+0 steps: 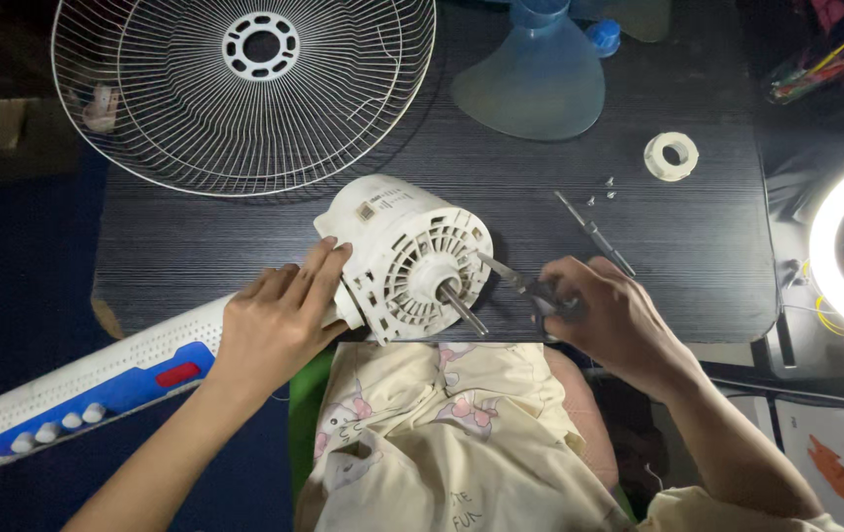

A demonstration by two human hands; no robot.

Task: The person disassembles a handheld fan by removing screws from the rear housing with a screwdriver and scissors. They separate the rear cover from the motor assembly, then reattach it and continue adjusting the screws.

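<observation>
Left hand (pixel 279 320) is gripping the fan motor housing (pixel 404 258) at the table's near edge; right hand (pixel 607 320) is pinching pliers (pixel 525 284) beside its shaft, with bare tabletop (pixel 698 236) lying beyond.

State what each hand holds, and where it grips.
Left hand steadies the white fan motor housing at its rear neck. Right hand grips pliers by the handles.
</observation>
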